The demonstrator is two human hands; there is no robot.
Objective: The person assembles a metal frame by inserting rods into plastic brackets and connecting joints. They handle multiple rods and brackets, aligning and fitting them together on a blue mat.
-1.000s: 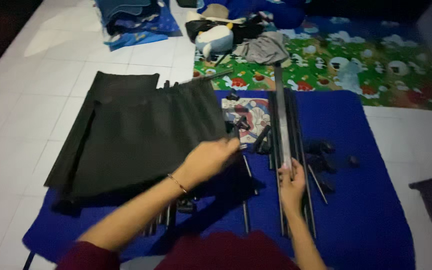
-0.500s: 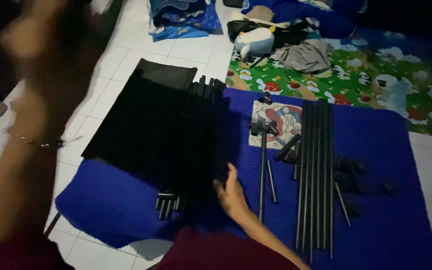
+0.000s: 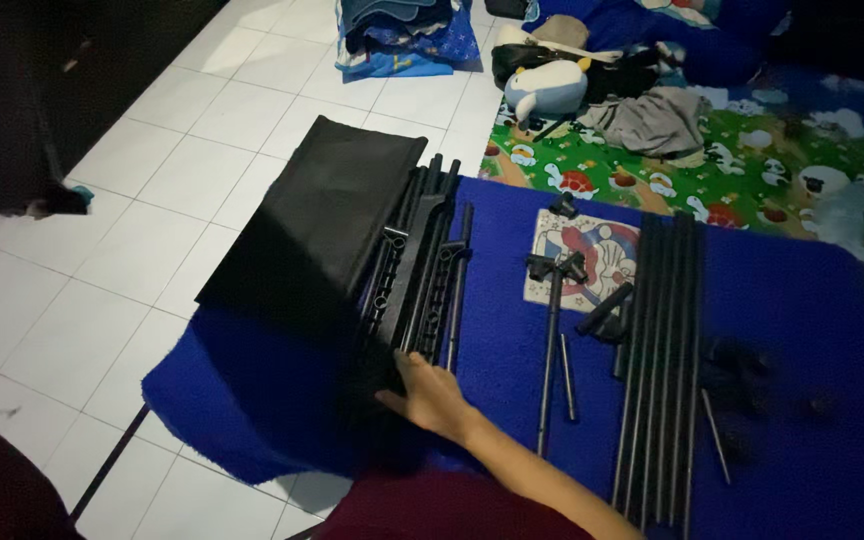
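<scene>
Fingers of the right hand (image 3: pixel 432 398) lie spread and flat, grip holding nothing, on the near end of the black plastic frame pieces (image 3: pixel 422 270) beside the black fabric panel (image 3: pixel 317 225) on the blue blanket (image 3: pixel 802 330). Their long axis runs away from the hand. Half a second ago the left hand was raised; now it is out of view

Black plastic frame bars (image 3: pixel 422 275) lie bundled lengthwise on the blue mat, near ends touching the right hand's (image 3: pixel 432 395) fingertips. Black fabric sheet (image 3: pixel 317 225) lies flat just left of that hand, partly under the bars.
</scene>
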